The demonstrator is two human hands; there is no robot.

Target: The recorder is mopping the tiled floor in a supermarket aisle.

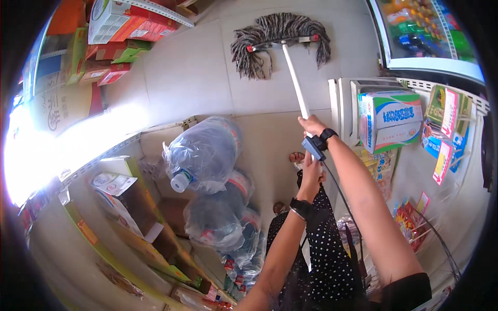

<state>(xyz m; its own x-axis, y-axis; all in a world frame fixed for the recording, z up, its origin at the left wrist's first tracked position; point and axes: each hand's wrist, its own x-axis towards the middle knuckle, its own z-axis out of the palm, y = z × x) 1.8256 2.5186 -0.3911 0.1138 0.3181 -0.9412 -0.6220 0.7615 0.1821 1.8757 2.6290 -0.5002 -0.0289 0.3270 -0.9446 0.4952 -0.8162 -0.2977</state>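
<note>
A mop with a white handle (296, 83) reaches away from me to its grey string head (281, 27). The strands lie spread on the pale tiled floor, under a bar with red ends. My right hand (313, 126) is closed round the upper part of the handle. Lower down and nearer my body, my left hand (313, 175) also grips it, close to its end. A small blue-grey box (314, 147) with a black cable sits at my right wrist. Black bands circle both wrists.
Large wrapped water bottles (207, 150) line the floor at my left, beside shelves with opened cartons (116, 194). To the right stand a white and green carton (390, 122) and racks of packets (410, 223). A glass-fronted drinks case (430, 36) is far right.
</note>
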